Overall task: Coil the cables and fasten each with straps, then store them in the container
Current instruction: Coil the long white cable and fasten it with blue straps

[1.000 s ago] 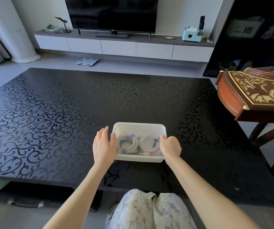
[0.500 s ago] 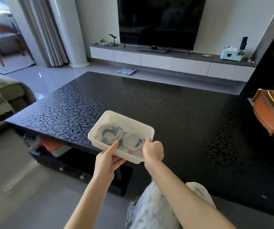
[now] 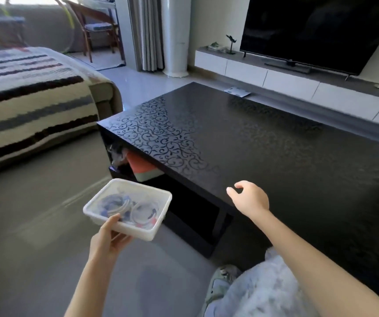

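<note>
Head view: a second ago the container [image 3: 138, 233] sat on the table [image 3: 275, 156] between both hands, and half a second ago both were lifting it at the front edge. Now it is off the table and hangs over the floor [image 3: 35, 236], left of the table's near corner. Only the left hand [image 3: 107, 241] carries it, thumb over the near rim and fingers beneath, pinching that wall. The right hand [image 3: 250, 199] has let go. It hovers above the table's front edge with its fingers loosely curled, holding nothing.

The cables [image 3: 138, 208] lie coiled inside. Blur hides whether each is strapped. We judge the storing done, and only putting the container away is left.

Held at one side, its far end is unsupported and could dip. The table's corner and its open shelf [image 3: 142, 170] are near on the right. The sofa [image 3: 23, 99] stands well apart on the left, with open floor between.
</note>
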`<state>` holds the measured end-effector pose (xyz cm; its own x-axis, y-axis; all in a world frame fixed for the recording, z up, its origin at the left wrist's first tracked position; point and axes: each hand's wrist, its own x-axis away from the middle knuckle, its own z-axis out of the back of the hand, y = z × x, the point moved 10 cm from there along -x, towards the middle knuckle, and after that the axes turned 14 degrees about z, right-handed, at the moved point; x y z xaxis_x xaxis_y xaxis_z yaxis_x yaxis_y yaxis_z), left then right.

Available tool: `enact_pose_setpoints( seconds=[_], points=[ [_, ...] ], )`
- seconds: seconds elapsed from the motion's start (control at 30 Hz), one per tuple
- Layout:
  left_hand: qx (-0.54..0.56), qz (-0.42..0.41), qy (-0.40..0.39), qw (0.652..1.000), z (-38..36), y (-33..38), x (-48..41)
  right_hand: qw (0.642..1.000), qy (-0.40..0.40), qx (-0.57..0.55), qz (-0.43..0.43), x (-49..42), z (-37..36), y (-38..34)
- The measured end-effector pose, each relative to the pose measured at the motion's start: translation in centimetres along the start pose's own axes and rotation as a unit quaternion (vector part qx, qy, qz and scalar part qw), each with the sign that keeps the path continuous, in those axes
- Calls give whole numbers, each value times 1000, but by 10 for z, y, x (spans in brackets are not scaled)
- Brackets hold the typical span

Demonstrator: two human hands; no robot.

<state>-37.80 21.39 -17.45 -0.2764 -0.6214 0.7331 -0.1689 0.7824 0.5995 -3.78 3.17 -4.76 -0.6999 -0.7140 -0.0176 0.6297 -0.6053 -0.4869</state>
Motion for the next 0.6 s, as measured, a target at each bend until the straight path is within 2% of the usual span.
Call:
enact_pose_setpoints(
  seconds=[0.13, 0.33, 0.43, 0.6],
  points=[
    [-37, 20, 13, 999, 8, -16, -31, 995, -41, 73, 57, -23, -26, 10],
    [-77, 65, 1, 995, -47, -43, -96, 963, -125, 189, 149, -50, -70, 8],
    [-104, 72, 23, 992, -67, -53, -128, 948, -113, 228, 188, -49, -78, 19],
    [-108, 59, 54, 991, -83, -67, -180, 958, -88, 190, 198, -53, -80, 27]
  ],
)
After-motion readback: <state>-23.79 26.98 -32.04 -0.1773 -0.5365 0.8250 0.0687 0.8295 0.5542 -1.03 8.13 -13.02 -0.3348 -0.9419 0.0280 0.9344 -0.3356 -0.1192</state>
